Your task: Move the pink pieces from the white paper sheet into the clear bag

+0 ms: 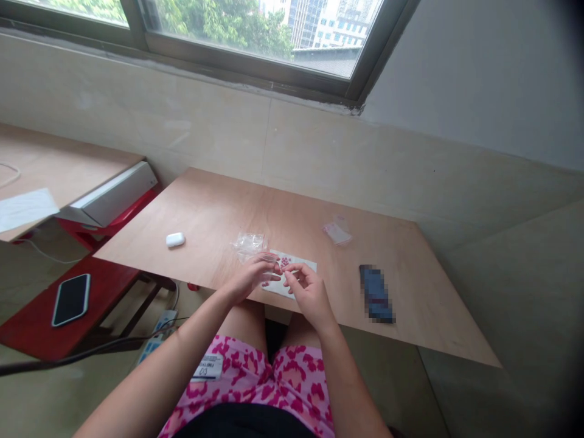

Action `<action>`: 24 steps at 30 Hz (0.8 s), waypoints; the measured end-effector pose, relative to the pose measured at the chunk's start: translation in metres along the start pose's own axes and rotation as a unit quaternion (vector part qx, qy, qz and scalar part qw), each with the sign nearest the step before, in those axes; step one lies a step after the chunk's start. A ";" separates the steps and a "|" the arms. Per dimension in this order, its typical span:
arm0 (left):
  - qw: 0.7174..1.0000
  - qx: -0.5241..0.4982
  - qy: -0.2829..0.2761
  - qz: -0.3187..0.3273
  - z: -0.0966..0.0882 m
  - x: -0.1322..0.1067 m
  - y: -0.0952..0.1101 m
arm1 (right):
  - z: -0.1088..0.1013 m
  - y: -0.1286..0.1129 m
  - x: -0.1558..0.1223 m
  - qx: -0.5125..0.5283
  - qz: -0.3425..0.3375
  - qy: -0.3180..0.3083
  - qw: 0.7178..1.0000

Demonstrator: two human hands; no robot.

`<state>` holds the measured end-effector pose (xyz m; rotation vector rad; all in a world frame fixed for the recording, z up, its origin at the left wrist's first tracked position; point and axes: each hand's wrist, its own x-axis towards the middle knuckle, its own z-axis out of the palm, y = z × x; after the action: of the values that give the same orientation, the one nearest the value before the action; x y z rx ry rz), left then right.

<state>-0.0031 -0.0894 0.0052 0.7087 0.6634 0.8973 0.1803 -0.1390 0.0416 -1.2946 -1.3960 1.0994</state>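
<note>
My left hand and my right hand meet over a small white card with pink dots that lies near the front edge of the wooden table. The left fingers curl around a thin clear piece, perhaps plastic film, above the card. The right fingers are pinched together beside them, and what they pinch is too small to make out. A crumpled clear plastic bag lies just behind the left hand.
A white earbud case sits at the table's left. A small clear packet with pink lies farther back. A blurred dark object rests at the right. A phone lies on a red stool at the left.
</note>
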 end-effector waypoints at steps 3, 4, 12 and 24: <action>0.991 0.131 -0.028 -0.006 0.003 -0.005 -0.003 | -0.007 -0.012 0.016 -0.028 -0.009 0.043 0.999; 0.986 0.161 -0.043 0.000 0.005 -0.007 -0.002 | -0.008 -0.017 0.020 -0.045 -0.011 0.036 0.998; 0.980 0.188 -0.061 0.020 0.012 -0.012 0.005 | -0.012 -0.034 0.028 -0.156 -0.028 -0.058 0.986; 0.991 0.105 0.079 -0.018 0.003 -0.002 0.002 | -0.025 0.080 0.042 -0.326 0.023 0.013 0.945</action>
<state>-0.0026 -0.0907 0.0093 0.8148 0.9186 0.8640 0.2181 -0.0924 -0.0301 -1.7985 -1.7957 0.6520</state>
